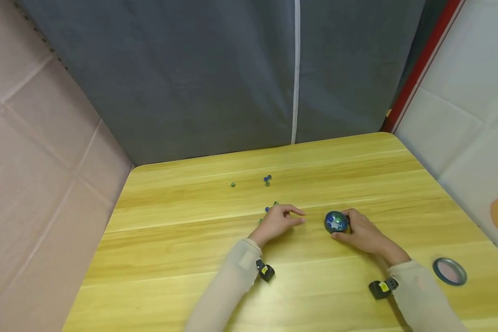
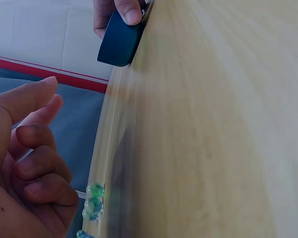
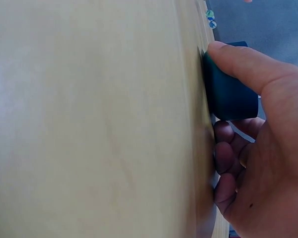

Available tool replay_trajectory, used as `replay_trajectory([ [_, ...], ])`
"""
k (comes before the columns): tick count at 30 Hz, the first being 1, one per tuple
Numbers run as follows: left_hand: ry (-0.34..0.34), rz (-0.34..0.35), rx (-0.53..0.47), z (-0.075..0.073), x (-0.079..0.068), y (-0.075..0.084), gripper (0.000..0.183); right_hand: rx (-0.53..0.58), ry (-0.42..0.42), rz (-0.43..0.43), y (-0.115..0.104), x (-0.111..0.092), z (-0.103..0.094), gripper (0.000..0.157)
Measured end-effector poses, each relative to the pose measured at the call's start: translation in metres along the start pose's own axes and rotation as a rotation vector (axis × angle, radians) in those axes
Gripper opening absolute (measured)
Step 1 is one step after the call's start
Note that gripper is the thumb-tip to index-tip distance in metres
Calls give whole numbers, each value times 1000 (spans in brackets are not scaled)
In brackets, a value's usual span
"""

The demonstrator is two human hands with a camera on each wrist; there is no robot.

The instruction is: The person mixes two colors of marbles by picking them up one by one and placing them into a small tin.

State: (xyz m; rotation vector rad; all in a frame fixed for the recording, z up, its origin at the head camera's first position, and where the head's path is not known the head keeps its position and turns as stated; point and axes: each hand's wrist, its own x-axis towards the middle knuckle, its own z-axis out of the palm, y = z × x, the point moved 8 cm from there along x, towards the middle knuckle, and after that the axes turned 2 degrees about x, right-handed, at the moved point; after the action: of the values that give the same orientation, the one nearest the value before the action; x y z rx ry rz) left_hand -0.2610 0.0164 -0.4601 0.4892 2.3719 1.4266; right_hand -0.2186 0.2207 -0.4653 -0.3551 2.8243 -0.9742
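Okay, step in hand looks like gathering loose marbles into the tin (image 2: 116, 44), judging by the mix of glass inside and out. Tin's dark teal, round, lid off, standing on the bench (image 1: 157, 258) right of centre; blue and green marbles inside, pale base showing between them.

Right hand (image 1: 364, 234): fingers wrapped partway round the tin, thumb on the near side, other fingers at the far side and low by the bench. Left hand (image 1: 275, 222): thumb and index stretched out toward the tin with a small gap, other fingers loosely bent, nothing seen held; tin well clear of it.

Loose ones: lone green marble (image 1: 233, 184) far left, cluster of three (image 1: 267, 180) behind the left hand, a few more right beside that hand, blue marble (image 1: 267, 209) among them. More under the palm? Can't tell. Round lid (image 1: 449, 271) lies apart, near the right forearm.

Next move probably calls for a left thumb-and-index pinch on one close marble, right hand steadying the tin; marbles could roll if nudged.
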Motion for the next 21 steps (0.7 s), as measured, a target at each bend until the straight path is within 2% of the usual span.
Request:
replay_trajectory([
  [5,-4,-5,-20,-9,-5,-6,29,4,1,-3,0,0,0,66],
  [21,43,-25,-43,-36,-17,-28,27,-2,10,-7,-1,-1,0,65],
])
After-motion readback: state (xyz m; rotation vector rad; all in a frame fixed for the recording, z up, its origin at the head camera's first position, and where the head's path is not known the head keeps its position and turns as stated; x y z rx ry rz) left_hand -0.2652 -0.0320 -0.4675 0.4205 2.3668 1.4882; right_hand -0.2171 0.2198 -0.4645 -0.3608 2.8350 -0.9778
